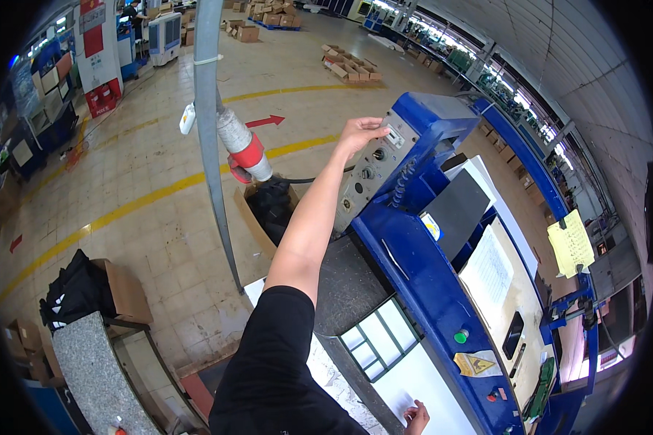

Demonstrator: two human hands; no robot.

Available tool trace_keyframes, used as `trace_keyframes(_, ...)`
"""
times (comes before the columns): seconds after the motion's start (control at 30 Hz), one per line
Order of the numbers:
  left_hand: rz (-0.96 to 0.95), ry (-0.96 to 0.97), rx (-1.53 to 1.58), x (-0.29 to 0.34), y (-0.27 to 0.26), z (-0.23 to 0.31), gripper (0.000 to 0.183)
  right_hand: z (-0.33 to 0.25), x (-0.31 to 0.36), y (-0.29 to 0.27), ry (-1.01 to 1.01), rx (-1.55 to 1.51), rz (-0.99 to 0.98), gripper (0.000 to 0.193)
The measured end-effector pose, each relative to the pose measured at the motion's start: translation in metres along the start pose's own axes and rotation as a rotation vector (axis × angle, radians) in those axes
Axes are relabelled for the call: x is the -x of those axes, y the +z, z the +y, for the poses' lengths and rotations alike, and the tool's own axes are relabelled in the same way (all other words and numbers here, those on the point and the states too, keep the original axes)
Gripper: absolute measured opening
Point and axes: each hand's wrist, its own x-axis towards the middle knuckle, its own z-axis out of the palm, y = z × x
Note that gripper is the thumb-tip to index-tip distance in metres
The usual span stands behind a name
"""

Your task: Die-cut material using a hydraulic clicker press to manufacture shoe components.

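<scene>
My left arm, in a black sleeve, reaches forward to the control panel (366,172) of a blue machine (442,109). My left hand (359,138) touches the panel's upper end, its thumb at a small display window (394,136) and its fingers stretched out along the edge. Knobs and round switches sit lower on the panel. At the bottom edge, my right hand (416,418) is partly cut off, its fingers loosely bent and apart, over a white sheet (421,380). Beyond it lies a dark green frame (374,368) divided into several cells.
A grey post (207,138) rises left of my arm, beside a hanging red-and-white connector (245,145). Boxes of black material (272,206) stand on the floor. The blue machine's top carries papers (488,264), a phone (513,332) and a green button (461,336).
</scene>
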Motion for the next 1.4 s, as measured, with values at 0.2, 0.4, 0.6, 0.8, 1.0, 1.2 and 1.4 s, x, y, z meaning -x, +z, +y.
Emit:
trace_keyframes(0.2, 0.052, 0.034, 0.062, -0.001, -0.002, -0.012, 0.055, -0.031, -0.025, 0.041, 0.068, 0.018, -0.043, 0.034)
trace_keyframes(0.4, 0.038, 0.034, 0.175, 0.005, -0.005, -0.027, 0.053, -0.049, -0.03, 0.072, 0.065, 0.052, -0.154, 0.034)
trace_keyframes(0.6, 0.098, 0.067, 0.073, 0.004, -0.006, -0.02, 0.052, -0.032, -0.027, 0.063, 0.093, 0.003, -0.134, 0.033)
trace_keyframes(0.8, 0.092, -0.022, 0.039, 0.005, 0.003, -0.012, 0.05, -0.018, -0.034, 0.054, 0.136, -0.015, -0.129, 0.033)
trace_keyframes(1.0, 0.102, -0.075, 0.027, 0.006, 0.004, -0.007, 0.049, -0.036, -0.038, 0.072, 0.128, 0.005, -0.168, 0.032)
trace_keyframes(1.2, 0.113, -0.001, 0.038, 0.004, 0.011, -0.012, 0.051, -0.046, -0.04, 0.094, 0.111, 0.043, -0.223, 0.031)
trace_keyframes(1.4, 0.118, -0.015, 0.02, 0.005, 0.001, -0.017, 0.051, -0.043, -0.038, 0.1, 0.131, 0.076, -0.249, 0.031)
